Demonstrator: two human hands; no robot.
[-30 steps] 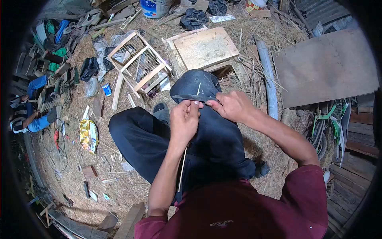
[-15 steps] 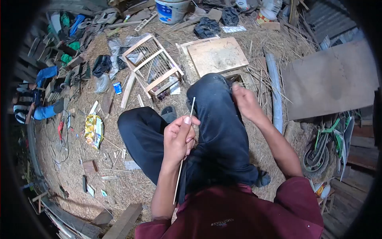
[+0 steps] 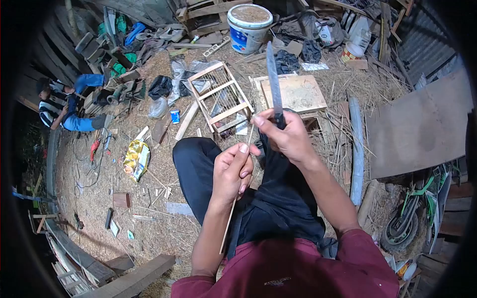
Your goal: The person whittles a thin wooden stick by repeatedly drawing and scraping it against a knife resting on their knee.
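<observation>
Pinched between the thumb and fingers of my left hand is a thin pale stick, which runs down past my wrist and up toward my other hand. My right hand is closed round the dark handle of a knife, its long blade pointing up and away from me. The right thumb and fingertips are close to the stick's upper end; whether they touch it is unclear. Both hands are above my lap, the right one higher in view.
Beyond my knees are a slatted wooden frame and a wooden board. A bucket stands at the back. A large flat sheet and a wheel are at right. Another person sits at far left.
The view has tilted up. My right hand, earlier down by the knee and away from the left, has come back beside the stick, with the knife blade now pointing upward.
</observation>
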